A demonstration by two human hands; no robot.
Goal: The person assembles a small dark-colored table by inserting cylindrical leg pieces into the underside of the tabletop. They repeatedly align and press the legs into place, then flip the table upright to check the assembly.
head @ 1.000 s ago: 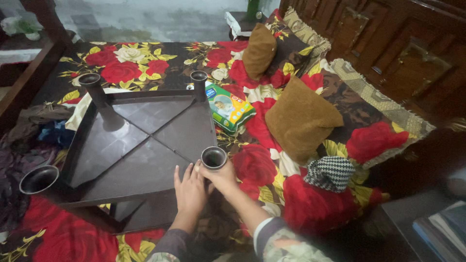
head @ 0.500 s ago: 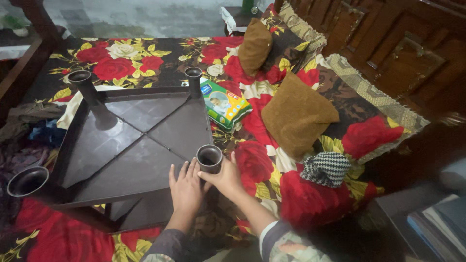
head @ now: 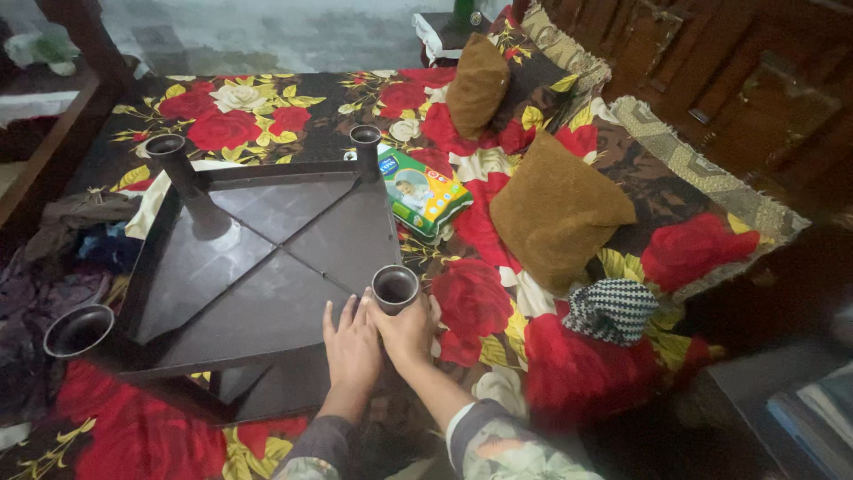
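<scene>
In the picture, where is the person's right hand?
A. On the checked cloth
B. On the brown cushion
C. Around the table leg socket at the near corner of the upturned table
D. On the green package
C: the right hand wraps the near leg socket of the upturned dark table, with the left hand flat on the table edge beside it.

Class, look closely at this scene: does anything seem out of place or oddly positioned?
Yes. The dark plastic table lies upside down on the floral bedspread, its hollow leg sockets pointing up. Both hands rest at the near corner socket.
</scene>
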